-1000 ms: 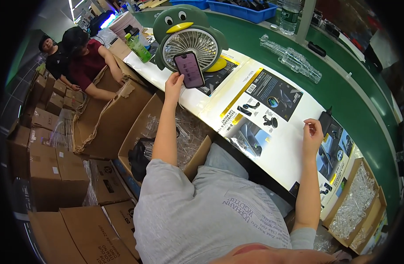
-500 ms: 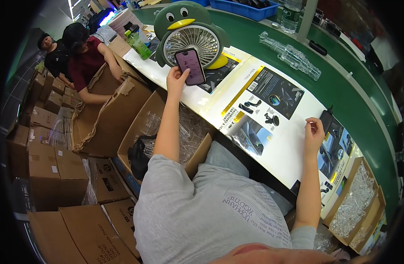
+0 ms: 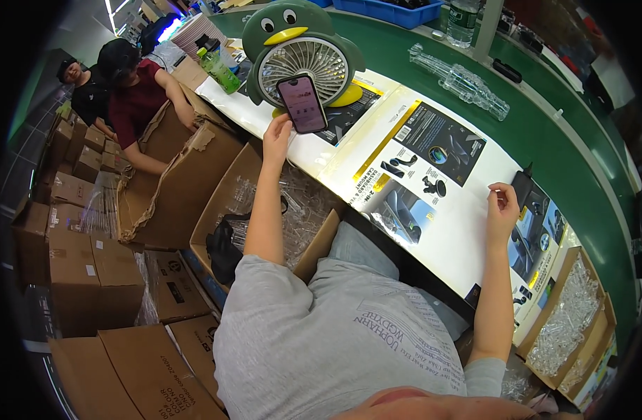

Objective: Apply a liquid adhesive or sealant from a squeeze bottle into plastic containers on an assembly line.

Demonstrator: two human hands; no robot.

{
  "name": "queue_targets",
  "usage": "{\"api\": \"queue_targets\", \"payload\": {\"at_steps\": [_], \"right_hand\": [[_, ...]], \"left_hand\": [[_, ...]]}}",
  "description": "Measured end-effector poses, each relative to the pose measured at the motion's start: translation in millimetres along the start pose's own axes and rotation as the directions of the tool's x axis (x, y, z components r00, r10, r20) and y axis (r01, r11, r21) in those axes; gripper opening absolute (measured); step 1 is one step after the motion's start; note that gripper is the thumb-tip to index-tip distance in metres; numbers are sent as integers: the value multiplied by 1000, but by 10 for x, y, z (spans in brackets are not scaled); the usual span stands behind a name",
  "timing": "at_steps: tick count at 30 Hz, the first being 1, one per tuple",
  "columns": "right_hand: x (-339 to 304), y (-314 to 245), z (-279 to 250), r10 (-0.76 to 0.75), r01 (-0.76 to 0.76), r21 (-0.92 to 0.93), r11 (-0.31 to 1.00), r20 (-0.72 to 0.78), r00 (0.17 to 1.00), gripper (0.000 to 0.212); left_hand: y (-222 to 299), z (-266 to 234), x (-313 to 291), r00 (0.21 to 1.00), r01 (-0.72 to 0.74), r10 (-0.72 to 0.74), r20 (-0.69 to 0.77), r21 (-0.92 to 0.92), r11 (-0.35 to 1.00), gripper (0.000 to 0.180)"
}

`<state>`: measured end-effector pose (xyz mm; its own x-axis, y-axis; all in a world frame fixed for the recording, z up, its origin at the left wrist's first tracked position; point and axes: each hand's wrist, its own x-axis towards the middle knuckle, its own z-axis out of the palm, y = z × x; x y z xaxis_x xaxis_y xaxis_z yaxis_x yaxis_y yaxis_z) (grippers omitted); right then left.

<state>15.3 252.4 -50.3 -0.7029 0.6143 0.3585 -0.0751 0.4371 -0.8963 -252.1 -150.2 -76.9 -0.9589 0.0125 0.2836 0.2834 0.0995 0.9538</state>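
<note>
A smartphone (image 3: 302,103) with a lit, pinkish screen stands tilted in front of a green penguin-shaped fan (image 3: 291,31), seemingly leaning on it. My left hand (image 3: 276,138) is beside the phone's lower left edge, fingers bent and drawn together, with nothing visible in them. Whether the fingertips touch the phone's edge I cannot tell. Farther right, my right hand (image 3: 502,204) hovers or rests over the printed sheets, fingers loosely curled and a little apart, holding nothing. A small black item (image 3: 522,183) lies just beyond it.
Printed packaging sheets (image 3: 450,231) cover the near bench edge. A clear plastic piece (image 3: 461,82) lies on the green surface (image 3: 587,182). Open cartons of clear plastic parts stand left (image 3: 321,245) and right (image 3: 604,329). A co-worker (image 3: 135,91) reaches into a large carton (image 3: 181,182).
My left hand has drawn back from the phone's screen, down and slightly left. The screen's content has changed. My right hand stays nearly where it was.
</note>
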Motion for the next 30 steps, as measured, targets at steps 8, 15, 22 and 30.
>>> {"api": "queue_targets", "payload": {"at_steps": [8,15,22,30], "right_hand": [[5,75,-3,-28,28,-6,1000,10,1000,8],[5,82,-3,-5,5,12,1000,-4,1000,7],[2,55,-5,2,-2,-4,1000,-2,1000,7],[3,58,-8,10,-10,7,1000,3,1000,8]], "left_hand": [[36,85,89,993,-90,84,85,62,994,29],[170,73,171,990,142,-143,17,28,989,22],[224,171,99,999,23,-25,25,75,997,21],[212,158,120,998,53,-55,20,86,995,22]]}}
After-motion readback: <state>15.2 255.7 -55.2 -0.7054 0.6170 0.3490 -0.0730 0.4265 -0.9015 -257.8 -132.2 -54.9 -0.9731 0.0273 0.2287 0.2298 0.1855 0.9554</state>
